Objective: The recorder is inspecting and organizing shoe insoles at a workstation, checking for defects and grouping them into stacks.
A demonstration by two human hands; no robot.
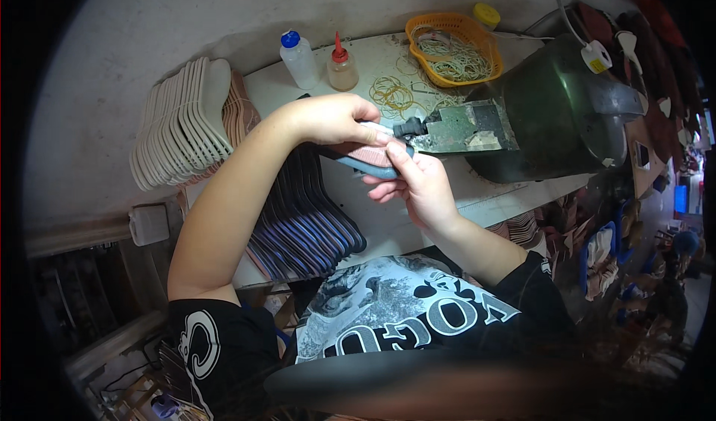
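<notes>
Between my two hands is a shoe sole (367, 155) with a pinkish, textured face and a blue-grey rim. My left hand (334, 118) grips it from above, thumb and fingers closed near its far edge. From the right, my right hand (422, 185) pinches the sole's end, thumb on top and fingers curled underneath. The sole's far edge is close by the small dark tip (409, 128) of a green machine (556, 115); whether they touch I cannot tell. Under my left forearm lies a row of dark blue-edged soles (302, 216).
A bundle of pale soles (183, 123) leans at the left. Behind my hands stand a blue-capped bottle (300, 63) and a red-nozzled bottle (343, 70). Loose rubber bands (391, 95) lie beside an orange basket (418, 55) full of bands. A cable (568, 14) hangs over the machine.
</notes>
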